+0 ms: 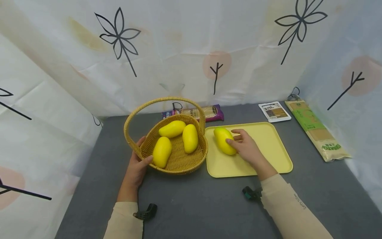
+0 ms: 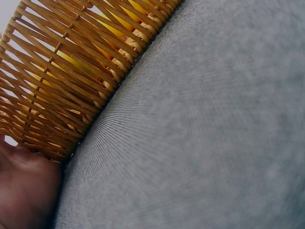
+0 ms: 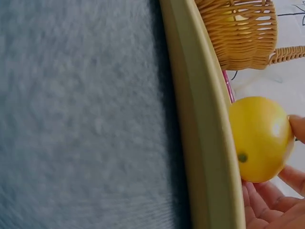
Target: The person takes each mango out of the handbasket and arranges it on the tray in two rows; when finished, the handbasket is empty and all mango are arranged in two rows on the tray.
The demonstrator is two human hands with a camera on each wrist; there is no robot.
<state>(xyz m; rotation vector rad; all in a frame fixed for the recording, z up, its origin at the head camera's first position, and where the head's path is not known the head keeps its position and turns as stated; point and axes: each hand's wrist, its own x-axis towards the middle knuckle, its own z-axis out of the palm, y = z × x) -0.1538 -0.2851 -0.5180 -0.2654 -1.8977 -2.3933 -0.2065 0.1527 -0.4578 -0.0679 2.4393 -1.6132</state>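
My left hand (image 1: 138, 167) grips the left rim of a wicker basket (image 1: 182, 166), thumb over the edge, at the foot of its arched handle. Three yellow mangoes lie inside: one mango (image 1: 172, 129) at the back, a second mango (image 1: 190, 138) to the right, a third mango (image 1: 162, 152) near my thumb. On the yellow tray (image 1: 268, 146) to the right, my right hand (image 1: 246, 147) holds another mango (image 1: 223, 141), greenish at its far end. In the right wrist view, thumb and fingers close around this mango (image 3: 259, 138) just over the tray's edge.
Behind the basket lies a purple-ended packet (image 1: 213, 113). A white packet (image 1: 274, 111) sits beyond the tray, and a long green-and-tan packet (image 1: 317, 129) lies at the right. Patterned cloth (image 1: 185, 49) hangs around the grey tabletop (image 1: 191, 209).
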